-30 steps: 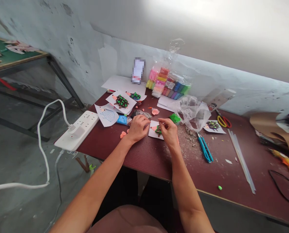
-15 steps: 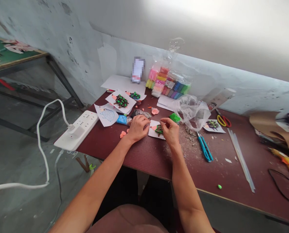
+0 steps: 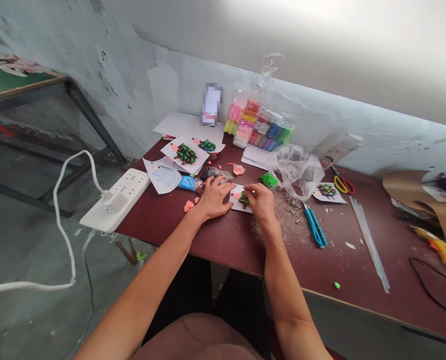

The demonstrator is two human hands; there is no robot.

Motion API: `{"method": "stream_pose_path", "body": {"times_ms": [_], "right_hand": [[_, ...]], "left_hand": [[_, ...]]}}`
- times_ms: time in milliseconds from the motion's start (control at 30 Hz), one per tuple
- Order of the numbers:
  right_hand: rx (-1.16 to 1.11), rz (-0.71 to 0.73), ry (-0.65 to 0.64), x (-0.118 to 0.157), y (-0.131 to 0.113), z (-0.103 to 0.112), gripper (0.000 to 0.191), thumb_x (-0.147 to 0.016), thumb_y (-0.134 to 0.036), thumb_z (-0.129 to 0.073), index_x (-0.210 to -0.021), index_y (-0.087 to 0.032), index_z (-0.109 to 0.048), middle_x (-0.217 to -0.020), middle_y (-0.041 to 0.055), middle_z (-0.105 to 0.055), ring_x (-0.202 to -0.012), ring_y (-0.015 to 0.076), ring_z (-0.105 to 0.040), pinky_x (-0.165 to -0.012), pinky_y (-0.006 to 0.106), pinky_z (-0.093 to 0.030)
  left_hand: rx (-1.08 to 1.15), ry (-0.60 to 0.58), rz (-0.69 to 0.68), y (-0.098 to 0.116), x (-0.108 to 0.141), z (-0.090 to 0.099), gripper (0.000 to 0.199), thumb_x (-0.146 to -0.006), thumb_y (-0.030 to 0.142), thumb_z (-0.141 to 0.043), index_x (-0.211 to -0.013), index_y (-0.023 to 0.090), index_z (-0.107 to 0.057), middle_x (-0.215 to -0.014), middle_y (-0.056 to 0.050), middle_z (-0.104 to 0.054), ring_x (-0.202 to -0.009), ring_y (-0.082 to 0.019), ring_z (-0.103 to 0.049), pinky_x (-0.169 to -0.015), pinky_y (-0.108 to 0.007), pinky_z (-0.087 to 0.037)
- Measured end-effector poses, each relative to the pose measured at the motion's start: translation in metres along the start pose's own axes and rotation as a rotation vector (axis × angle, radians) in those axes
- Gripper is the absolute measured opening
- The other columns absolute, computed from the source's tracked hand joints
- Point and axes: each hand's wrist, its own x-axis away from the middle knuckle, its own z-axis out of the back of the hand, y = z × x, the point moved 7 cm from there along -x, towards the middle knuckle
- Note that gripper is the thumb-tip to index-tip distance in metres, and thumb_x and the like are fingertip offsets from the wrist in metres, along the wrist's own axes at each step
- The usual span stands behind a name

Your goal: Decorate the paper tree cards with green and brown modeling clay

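Right hand [image 3: 262, 204] is closed in a pinch, fingertips [image 3: 250, 190] on a dark clay figure [image 3: 243, 200] fixed to a paper card [image 3: 237, 206], which lies mid-table. Left hand [image 3: 213, 198] lies open, palm down, on the dark red tabletop [image 3: 226, 245], fingertips just beside the card's left edge. A green clay lump [image 3: 269, 180] sits just past the right hand. Seed shells [image 3: 290, 206] lie to its right. A blue clay packet [image 3: 187, 183] lies left of the left hand, toward the tabletop's left edge.
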Motion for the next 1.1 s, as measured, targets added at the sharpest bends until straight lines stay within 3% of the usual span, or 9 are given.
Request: {"method": "stream_pose_path", "body": {"times_ms": [300, 1100], "right_hand": [[0.231, 0.08, -0.1, 0.002, -0.006, -0.008, 0.02, -0.092, -0.021, -0.059, -0.09, -0.021, -0.078, -0.094, 0.0091, -0.066, -0.091, 0.0224, -0.055, -0.082, 0.033, -0.04], [0.476, 0.071, -0.197, 0.0, -0.013, -0.022, 0.025, -0.095, -0.023, -0.057, -0.094, -0.021, -0.082, -0.093, 0.0114, -0.065, -0.087, 0.0236, -0.051, -0.075, 0.036, -0.032]], "left_hand": [[-0.018, -0.021, 0.007, -0.001, 0.0, -0.002, 0.052, -0.083, 0.028, -0.065, -0.135, 0.021, -0.061, -0.139, -0.009, -0.065, -0.142, -0.035, -0.041, -0.117, -0.059, -0.025], [-0.034, -0.011, 0.005, -0.001, 0.0, -0.003, 0.05, -0.084, 0.028, -0.062, -0.134, 0.02, -0.062, -0.137, -0.01, -0.067, -0.142, -0.036, -0.041, -0.117, -0.061, -0.024]]}}
